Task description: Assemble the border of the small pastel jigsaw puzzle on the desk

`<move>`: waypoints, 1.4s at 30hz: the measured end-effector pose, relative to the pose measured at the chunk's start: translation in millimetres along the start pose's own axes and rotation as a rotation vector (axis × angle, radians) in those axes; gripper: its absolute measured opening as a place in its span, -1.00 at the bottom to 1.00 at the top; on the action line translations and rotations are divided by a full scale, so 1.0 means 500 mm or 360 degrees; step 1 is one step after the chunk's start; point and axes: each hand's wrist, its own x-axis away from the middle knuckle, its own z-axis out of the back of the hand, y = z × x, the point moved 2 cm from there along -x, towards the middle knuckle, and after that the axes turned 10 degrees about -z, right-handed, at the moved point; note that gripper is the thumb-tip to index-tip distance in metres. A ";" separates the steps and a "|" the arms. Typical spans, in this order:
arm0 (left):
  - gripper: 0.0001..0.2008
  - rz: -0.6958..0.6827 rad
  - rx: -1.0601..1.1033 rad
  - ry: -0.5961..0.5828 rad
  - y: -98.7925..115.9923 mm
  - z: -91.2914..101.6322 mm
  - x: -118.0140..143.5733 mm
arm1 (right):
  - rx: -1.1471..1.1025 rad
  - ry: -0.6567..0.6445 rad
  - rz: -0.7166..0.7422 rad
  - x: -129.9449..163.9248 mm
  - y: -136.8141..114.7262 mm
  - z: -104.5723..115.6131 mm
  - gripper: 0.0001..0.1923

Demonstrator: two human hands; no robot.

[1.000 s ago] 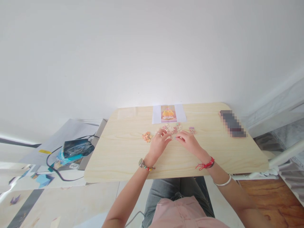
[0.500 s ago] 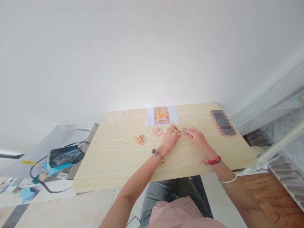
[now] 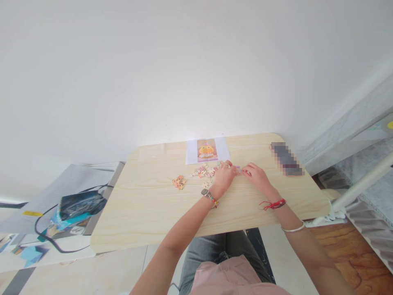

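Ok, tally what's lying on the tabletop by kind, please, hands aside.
Reference picture sheet: 1
Loose puzzle-piece clusters: 2, the small one and the larger one
Blurred dark object: 1
Total: 4

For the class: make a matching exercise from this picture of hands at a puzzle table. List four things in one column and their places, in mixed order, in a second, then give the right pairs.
Things:
1. picture sheet
2. small orange cluster of pieces
3. red string bracelet
4. blurred dark object

Places:
A. on the right wrist
B. at the table's far right corner
C. at the table's far edge, beyond the hands
D. alone, left of the main pile of pieces

Pairs: 1-C, 2-D, 3-A, 4-B
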 end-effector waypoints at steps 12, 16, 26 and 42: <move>-0.76 0.0412 -0.0016 0.0134 -0.085 0.066 0.176 | 0.0137 0.0059 -0.0106 0.013 -0.022 0.005 -0.81; -0.74 0.0637 0.0022 0.0080 -0.130 0.065 0.268 | -0.0039 -0.0094 0.0058 0.036 -0.106 -0.024 -0.82; -0.82 0.0539 0.0079 0.0027 -0.122 0.035 0.231 | 0.0024 -0.0450 0.0257 -0.008 -0.229 -0.131 -0.82; -0.78 0.0499 0.0174 0.0027 -0.131 0.059 0.224 | -0.0112 -0.0436 0.0294 -0.014 -0.218 -0.139 -0.82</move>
